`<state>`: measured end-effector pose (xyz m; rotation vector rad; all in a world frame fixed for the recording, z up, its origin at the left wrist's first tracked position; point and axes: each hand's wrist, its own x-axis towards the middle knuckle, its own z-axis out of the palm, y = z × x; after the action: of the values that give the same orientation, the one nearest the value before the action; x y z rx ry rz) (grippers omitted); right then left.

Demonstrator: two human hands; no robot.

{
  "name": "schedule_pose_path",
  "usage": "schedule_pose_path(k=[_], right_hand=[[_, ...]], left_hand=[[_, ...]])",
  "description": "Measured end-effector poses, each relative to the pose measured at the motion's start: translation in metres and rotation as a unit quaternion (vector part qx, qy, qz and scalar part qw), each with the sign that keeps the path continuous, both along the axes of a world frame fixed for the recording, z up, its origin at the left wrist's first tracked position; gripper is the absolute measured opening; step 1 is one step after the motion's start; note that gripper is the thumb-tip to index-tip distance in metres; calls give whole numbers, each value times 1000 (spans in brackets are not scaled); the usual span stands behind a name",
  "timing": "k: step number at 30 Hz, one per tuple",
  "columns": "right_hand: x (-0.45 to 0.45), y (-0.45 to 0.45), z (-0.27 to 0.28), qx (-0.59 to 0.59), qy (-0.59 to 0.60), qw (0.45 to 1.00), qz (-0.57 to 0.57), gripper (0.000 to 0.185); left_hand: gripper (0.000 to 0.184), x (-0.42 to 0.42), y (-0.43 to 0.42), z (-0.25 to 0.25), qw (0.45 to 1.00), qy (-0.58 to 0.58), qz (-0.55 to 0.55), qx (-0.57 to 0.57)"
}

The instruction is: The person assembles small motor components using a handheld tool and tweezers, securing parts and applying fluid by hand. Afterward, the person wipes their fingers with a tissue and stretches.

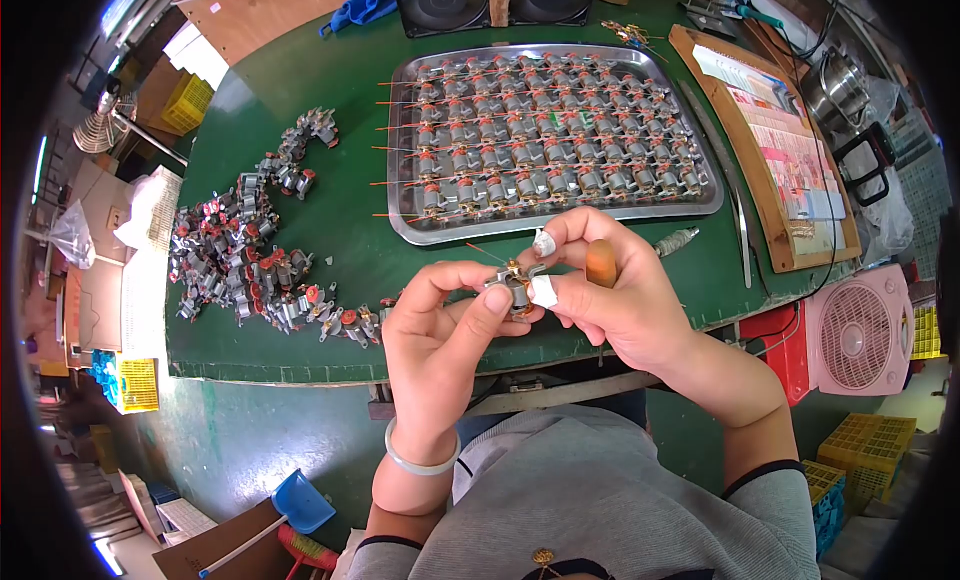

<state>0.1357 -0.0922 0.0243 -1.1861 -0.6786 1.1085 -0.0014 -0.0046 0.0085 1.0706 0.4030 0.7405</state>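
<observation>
My left hand (440, 330) pinches a small grey metal coil part (519, 288) with copper-coloured bits between thumb and fingers. A thin red wire (487, 252) sticks out from its top. My right hand (625, 300) is closed at the part's other side, its thumb and forefinger wrapped in white tape. Tucked in that hand is a tool with an orange-brown handle (601, 264); its working end is hidden. Beyond both hands lies a metal tray (470, 230) filled with rows of similar parts (520, 158), red wires poking out at its left edge.
A heap of loose similar parts (245, 250) spreads across the green table (340, 195) at left. Tweezers (742, 230) and a wooden board with papers (760, 130) lie right of the tray. Two black speakers (440, 2) stand behind; a pink fan (855, 335) is at right.
</observation>
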Motion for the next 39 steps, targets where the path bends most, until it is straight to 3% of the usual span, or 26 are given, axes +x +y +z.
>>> schedule_pose_path(k=[9, 12, 15, 18, 19, 22, 25, 28, 29, 30, 32, 33, 36, 39], right_hand=[[7, -3, -1, -5, -1, 1000, 12, 27], [7, -4, -4, 35, -75, 997, -9, 26], [6, -5, 0, -1, -143, 990, -12, 22], [9, -15, 18, -2, -79, 997, -7, 17], [15, -22, 14, 31, -210, 977, -4, 17], [24, -37, 15, -22, -288, 957, -39, 24], [29, -47, 2, -52, -181, 977, -104, 39], [8, -58, -6, 27, -30, 996, -77, 23], [-1, -57, -9, 47, -89, 993, -55, 30], [-8, -57, -11, 76, -74, 994, -35, 36], [-2, -54, -25, 130, -386, 913, -16, 37], [-6, -48, -26, 174, -440, 880, -44, 38], [-17, -45, -29, 175, -432, 881, -82, 40], [-17, -46, -34, 177, -509, 837, -93, 45]], left_hand=[[15, 0, 0, 3, 1000, 7, -6, -10], [18, 1, -1, 0, 999, 14, 9, 38], [23, 0, 1, 0, 999, 28, 5, 14], [23, -7, 7, -7, 999, 34, 7, 5], [25, -8, 7, -7, 999, 30, 16, 2], [30, -8, 10, -7, 999, 16, 41, -2], [36, -7, 10, -12, 998, -7, 57, -9], [37, -7, 7, -17, 994, -57, 70, -65], [36, -7, 5, -16, 989, -84, 70, -96], [35, -6, 4, -16, 983, -111, 69, -127], [34, -5, 3, -15, 970, -143, 81, -178], [33, -4, 2, -14, 962, -160, 87, -203], [33, -2, 2, -13, 957, -166, 100, -218], [32, 0, 1, -13, 966, -130, 118, -187]])
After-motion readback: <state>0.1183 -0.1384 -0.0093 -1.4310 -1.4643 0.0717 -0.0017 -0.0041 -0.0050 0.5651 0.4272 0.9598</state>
